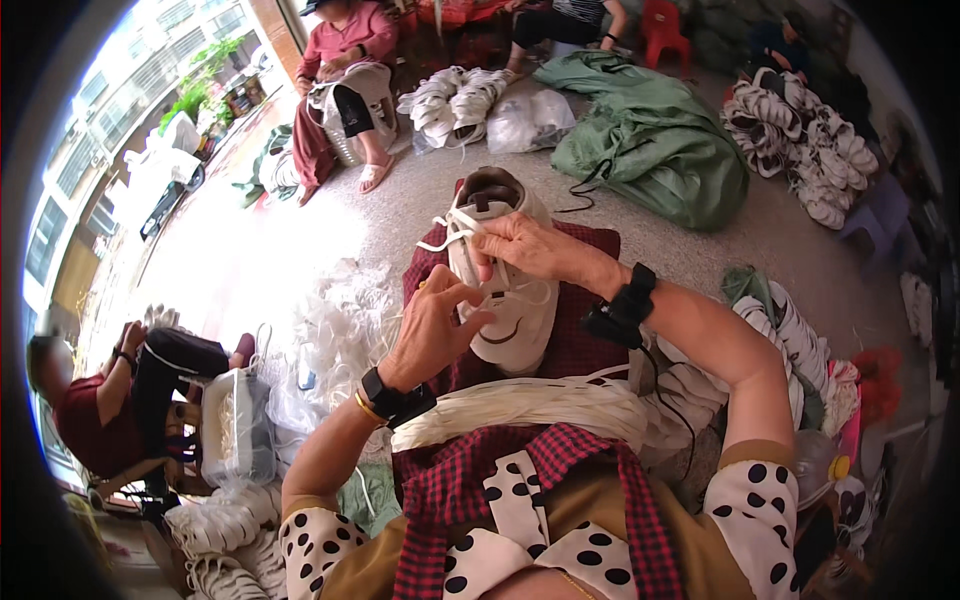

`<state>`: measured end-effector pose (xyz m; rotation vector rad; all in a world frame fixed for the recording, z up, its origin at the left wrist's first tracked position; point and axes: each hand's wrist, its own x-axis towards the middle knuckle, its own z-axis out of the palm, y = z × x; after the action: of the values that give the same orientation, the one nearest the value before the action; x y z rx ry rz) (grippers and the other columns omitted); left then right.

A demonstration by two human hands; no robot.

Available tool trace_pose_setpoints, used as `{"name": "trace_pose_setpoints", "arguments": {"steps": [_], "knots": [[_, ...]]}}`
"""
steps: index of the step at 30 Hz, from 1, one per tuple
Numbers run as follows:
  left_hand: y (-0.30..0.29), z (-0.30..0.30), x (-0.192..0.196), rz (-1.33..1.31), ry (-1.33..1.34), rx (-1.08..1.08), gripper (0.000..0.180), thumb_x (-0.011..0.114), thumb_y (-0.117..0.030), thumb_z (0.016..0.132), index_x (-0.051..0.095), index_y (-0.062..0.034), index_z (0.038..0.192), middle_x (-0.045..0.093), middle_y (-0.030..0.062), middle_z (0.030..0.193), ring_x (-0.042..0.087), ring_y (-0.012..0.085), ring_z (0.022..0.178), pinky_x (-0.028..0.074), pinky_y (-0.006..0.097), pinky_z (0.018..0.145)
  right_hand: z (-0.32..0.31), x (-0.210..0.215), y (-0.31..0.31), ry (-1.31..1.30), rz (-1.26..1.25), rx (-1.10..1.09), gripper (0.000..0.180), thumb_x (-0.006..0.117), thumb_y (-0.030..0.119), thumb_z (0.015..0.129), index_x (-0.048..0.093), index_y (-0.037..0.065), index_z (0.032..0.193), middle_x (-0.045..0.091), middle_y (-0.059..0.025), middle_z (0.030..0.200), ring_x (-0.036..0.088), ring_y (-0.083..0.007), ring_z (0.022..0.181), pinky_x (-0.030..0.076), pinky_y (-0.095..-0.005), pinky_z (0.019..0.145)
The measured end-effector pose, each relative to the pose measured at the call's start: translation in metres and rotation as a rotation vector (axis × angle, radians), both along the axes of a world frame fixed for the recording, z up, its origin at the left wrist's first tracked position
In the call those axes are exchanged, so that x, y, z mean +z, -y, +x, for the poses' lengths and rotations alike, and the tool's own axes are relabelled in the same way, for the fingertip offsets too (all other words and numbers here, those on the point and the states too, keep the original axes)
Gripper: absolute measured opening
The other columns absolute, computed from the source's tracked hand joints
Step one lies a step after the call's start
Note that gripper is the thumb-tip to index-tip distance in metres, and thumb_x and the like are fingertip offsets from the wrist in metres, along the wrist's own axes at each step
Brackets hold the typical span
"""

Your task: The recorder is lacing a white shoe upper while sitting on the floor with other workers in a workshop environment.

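A white sneaker [515, 325] with a dark lining lies on the checked dark-red cloth over my lap, its toe toward me. My right hand [520, 247] is over the sneaker's tongue, its fingers pinching the white shoelace [462, 222], with loops and an end sticking out to the left. Beside the toe, my left hand [425, 325] has its thumb and forefinger apart, curved over the sneaker's left side, with nothing visible between them. A thick bundle of flat white laces [520, 412] lies across my lap, just below the toe.
Clear plastic bags [335, 320] are heaped at my left. A large green sack [650, 140] lies ahead, with stacked white shoes [800, 145] beyond it at right. Other people sit ahead and at left, one beside a white bin [237, 425]. More white shoes [790, 330] lie at my right.
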<state>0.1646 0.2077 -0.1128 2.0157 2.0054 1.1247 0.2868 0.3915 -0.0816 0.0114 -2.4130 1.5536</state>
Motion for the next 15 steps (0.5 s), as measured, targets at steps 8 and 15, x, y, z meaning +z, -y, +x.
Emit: {"name": "trace_pose_setpoints", "arguments": {"steps": [8, 15], "knots": [[-0.003, -0.064, 0.001, -0.483, 0.648, -0.406, 0.02, 0.07, -0.018, 0.091, 0.066, -0.0019, 0.08, 0.056, 0.0025, 0.091, 0.055, 0.0135, 0.085, 0.042, 0.026, 0.077, 0.005, 0.005, 0.0, 0.045, -0.006, 0.021, 0.038, 0.048, 0.029, 0.106, 0.062, 0.005, 0.08, 0.066, 0.0003, 0.078, 0.06, -0.008, 0.079, 0.047, -0.0266, 0.076], [-0.009, -0.081, -0.026, -0.434, 0.847, -0.465, 0.029, 0.064, -0.025, 0.095, 0.065, -0.0014, 0.077, 0.059, 0.0042, 0.092, 0.059, 0.0125, 0.081, 0.048, 0.028, 0.077, 0.0, 0.003, 0.001, 0.052, 0.064, 0.001, 0.037, 0.049, 0.029, 0.105, 0.066, 0.005, 0.082, 0.068, 0.0001, 0.078, 0.06, -0.0095, 0.077, 0.047, -0.0282, 0.074]]}}
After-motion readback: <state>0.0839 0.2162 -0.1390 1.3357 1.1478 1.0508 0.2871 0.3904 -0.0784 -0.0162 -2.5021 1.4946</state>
